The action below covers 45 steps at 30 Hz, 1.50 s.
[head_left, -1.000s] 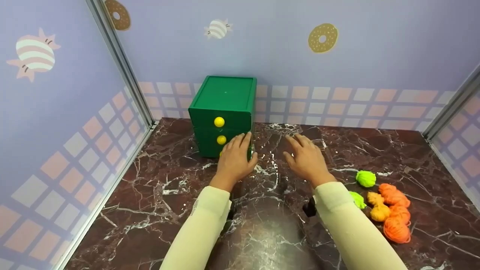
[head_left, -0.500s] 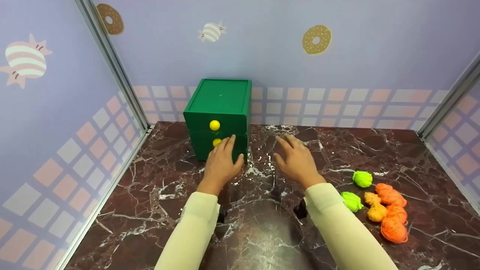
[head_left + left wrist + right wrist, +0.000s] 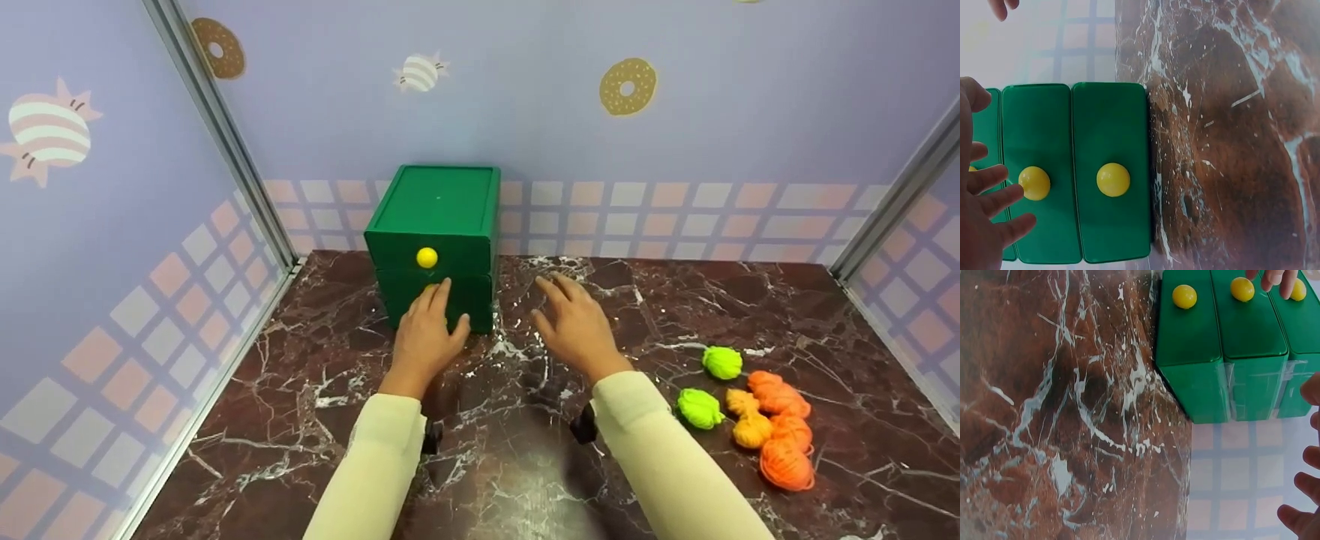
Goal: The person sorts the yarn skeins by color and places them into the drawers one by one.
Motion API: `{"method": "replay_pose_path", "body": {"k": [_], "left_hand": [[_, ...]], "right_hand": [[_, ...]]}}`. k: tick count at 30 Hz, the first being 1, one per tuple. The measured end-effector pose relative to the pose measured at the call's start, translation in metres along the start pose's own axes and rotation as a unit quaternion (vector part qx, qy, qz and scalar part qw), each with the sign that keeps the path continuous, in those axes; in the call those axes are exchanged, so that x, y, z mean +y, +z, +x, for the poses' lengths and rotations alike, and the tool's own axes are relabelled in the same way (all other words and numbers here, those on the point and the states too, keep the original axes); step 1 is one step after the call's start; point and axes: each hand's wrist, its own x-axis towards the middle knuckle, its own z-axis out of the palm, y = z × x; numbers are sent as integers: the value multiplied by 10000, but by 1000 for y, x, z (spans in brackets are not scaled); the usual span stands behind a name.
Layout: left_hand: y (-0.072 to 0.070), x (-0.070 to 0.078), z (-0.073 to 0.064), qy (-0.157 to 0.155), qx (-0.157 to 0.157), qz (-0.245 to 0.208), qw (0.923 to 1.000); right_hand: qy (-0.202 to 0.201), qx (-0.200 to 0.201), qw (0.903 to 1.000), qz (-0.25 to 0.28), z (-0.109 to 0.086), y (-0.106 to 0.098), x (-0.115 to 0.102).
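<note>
A green drawer cabinet [image 3: 439, 199] stands against the back wall, its three drawers pushed in. Each drawer front carries a round yellow knob, such as the top knob [image 3: 427, 258] and the bottom knob [image 3: 1113, 179]. My left hand [image 3: 426, 341] hovers before the lower drawers, fingers extended and spread, holding nothing. In the left wrist view its fingertips [image 3: 1016, 225] appear close to the middle knob [image 3: 1035, 183]; contact cannot be told. My right hand [image 3: 577, 330] is held in the air right of the cabinet, fingers loosely spread, with nothing in it.
On the right of the dark marble tabletop [image 3: 315, 450] lie two lime-green yarn balls, one farther back [image 3: 722, 363] and one nearer [image 3: 700, 409]. Beside them are yellow-orange yarn [image 3: 751, 429] and orange yarn [image 3: 787, 463]. Patterned panels [image 3: 525, 105] enclose the back and sides.
Both hands have shifted left, the left one farther across the cabinet's drawer fronts. The head view has also moved slightly, uncovering more of the nearer lime-green ball. The drawers look unchanged.
</note>
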Motion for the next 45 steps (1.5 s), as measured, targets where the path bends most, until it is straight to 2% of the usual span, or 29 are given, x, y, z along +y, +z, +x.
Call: {"method": "replay_pose_path", "body": {"k": [6,15,21,37,45], "left_hand": [[-5,-10,-1,-217,54,-131,9997],[-8,-24,1,-261,357,-195,9988],[-13,-33,2,-446,227,-249,9984],[-28,-67,5,-981,212,-179,9948],[-37,-79,13,-1318,132,-596,9894]], "right_hand": [[-57,326,9993,183,2,7,-7],[39,246,9994,256,6,14,-15],[156,237,9988,405,9,16,-21],[170,78,9982,569,18,30,-38],[-63,263,9975,653,26,31,-45]]}}
